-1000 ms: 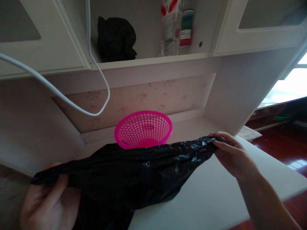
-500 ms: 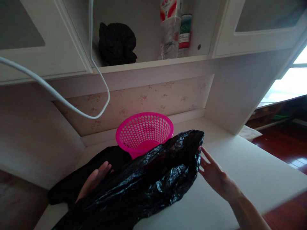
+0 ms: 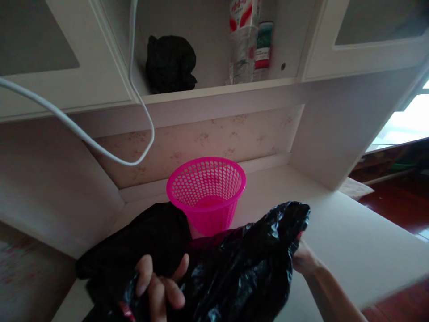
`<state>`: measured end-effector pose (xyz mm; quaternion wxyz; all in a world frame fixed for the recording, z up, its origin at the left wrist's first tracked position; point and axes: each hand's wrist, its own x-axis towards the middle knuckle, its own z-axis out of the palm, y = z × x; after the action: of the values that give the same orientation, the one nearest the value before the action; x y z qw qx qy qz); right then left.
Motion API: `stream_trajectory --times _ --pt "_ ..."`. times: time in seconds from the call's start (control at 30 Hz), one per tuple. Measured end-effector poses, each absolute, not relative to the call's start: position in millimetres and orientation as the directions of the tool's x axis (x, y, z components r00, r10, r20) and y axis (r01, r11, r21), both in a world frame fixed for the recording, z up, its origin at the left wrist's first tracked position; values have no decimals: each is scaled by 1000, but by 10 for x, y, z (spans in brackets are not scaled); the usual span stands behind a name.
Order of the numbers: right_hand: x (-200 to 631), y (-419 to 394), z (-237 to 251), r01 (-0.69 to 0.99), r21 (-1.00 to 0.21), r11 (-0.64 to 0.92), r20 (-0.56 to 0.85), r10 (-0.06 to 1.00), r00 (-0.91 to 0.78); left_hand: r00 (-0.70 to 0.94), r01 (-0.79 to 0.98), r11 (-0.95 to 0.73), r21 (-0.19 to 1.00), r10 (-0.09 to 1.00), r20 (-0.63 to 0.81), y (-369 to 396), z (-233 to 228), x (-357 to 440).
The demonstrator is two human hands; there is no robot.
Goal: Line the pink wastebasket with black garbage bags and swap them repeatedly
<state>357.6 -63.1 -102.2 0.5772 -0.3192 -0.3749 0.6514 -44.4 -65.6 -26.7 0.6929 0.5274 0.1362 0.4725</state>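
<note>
A shiny black plastic bag (image 3: 241, 273) is stretched between my two hands, low in the head view. My left hand (image 3: 159, 286) has its fingers bent at the left part of the bag, gripping the plastic. At the right end my right hand (image 3: 304, 258) holds the bag's edge, its fingertips hidden by the plastic. Small red patches show on the bag beside both hands. Behind the bag stands an upright pink perforated wastebasket (image 3: 214, 219), wide-mouthed, with nothing visible in it. A dull black bag or cloth (image 3: 150, 235) lies left of the basket.
The white desk (image 3: 348, 237) runs to the right under a cabinet shelf (image 3: 214, 89). On that shelf are a black figurine (image 3: 170, 65), a clear plastic bottle (image 3: 243, 53) and a green-and-red can (image 3: 263, 44). A white cable (image 3: 100, 150) hangs down at the left.
The bag has moved lower and to the right, uncovering more of the basket. My right hand has closed on its edge. My left hand has come forward, fingers now bent on the plastic.
</note>
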Motion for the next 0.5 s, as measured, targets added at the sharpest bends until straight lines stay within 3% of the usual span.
stream_trajectory --times 0.07,0.17,0.33,0.37,0.43,0.5 --pt "3506 -723 -959 -566 -824 3 74 992 -102 601 -591 129 797 729 328 -685 -165 -223" --pt "3421 -850 -876 -727 -686 33 173 978 -119 582 -738 213 640 682 443 -703 -122 119" --pt "3279 -937 -842 -911 -403 81 294 955 -46 553 -819 384 425 724 412 -575 -290 393" --pt "3244 -933 -819 -922 -379 79 283 958 -34 558 -821 398 409 709 431 -533 -333 395" --pt "3182 -918 -749 -925 -380 34 221 974 -55 655 -747 451 489 630 419 -472 -409 357" --pt "3146 -913 -667 -905 -420 -62 145 980 -135 727 -636 462 618 628 279 -478 -471 279"
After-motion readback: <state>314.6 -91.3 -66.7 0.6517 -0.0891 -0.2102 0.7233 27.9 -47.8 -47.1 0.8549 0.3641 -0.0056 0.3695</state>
